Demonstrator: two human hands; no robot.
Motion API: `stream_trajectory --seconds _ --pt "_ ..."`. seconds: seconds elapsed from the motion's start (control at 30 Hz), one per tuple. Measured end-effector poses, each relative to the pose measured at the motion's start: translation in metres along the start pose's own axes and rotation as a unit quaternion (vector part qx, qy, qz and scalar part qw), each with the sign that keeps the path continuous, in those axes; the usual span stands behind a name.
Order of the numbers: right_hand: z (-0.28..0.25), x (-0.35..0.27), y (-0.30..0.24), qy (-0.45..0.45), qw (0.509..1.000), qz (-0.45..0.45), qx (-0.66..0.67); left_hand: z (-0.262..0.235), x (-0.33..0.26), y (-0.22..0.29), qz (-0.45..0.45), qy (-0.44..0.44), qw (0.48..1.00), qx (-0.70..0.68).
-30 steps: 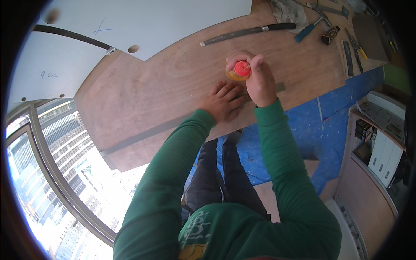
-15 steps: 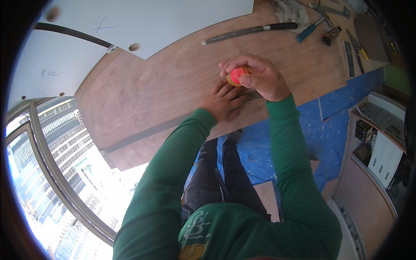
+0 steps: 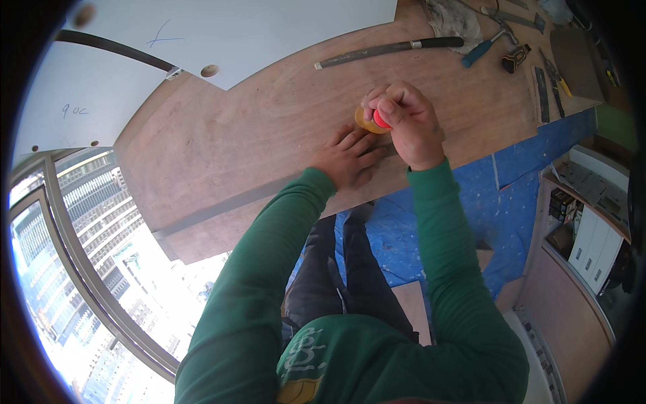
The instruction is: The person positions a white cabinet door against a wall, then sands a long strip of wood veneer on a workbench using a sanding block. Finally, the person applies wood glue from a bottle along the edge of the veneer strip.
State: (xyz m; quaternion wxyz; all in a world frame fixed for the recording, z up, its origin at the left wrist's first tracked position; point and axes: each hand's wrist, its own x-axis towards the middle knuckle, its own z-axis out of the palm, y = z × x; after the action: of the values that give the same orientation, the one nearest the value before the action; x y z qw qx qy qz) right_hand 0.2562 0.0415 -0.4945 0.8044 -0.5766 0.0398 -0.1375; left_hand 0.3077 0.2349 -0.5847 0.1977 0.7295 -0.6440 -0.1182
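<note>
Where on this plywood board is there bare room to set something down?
Bare plywood board lies open between the left hand and the white panel. The far right end is crowded: long black bar, hammer, other tools.

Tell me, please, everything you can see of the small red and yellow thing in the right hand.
The thing is small, a red rounded part above a flat yellow-orange disc, plastic by its look. Most of it is hidden by the right hand, whose fingers close around it from above. It sits low over the brown plywood sheet, just beyond the fingertips of the left hand, which lies flat on the sheet. What kind of tool it is cannot be told.
</note>
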Motion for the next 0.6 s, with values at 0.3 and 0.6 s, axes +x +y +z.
stream_trajectory --seconds 0.3,0.6 --pt "-0.002 -0.002 -0.002 -0.034 0.999 -0.013 -0.041 -0.002 0.000 0.000 0.001 0.010 1.000 0.009" --pt "0.004 -0.003 -0.006 -0.022 0.999 0.019 -0.025 -0.003 0.000 0.001 0.001 0.002 1.000 0.008"
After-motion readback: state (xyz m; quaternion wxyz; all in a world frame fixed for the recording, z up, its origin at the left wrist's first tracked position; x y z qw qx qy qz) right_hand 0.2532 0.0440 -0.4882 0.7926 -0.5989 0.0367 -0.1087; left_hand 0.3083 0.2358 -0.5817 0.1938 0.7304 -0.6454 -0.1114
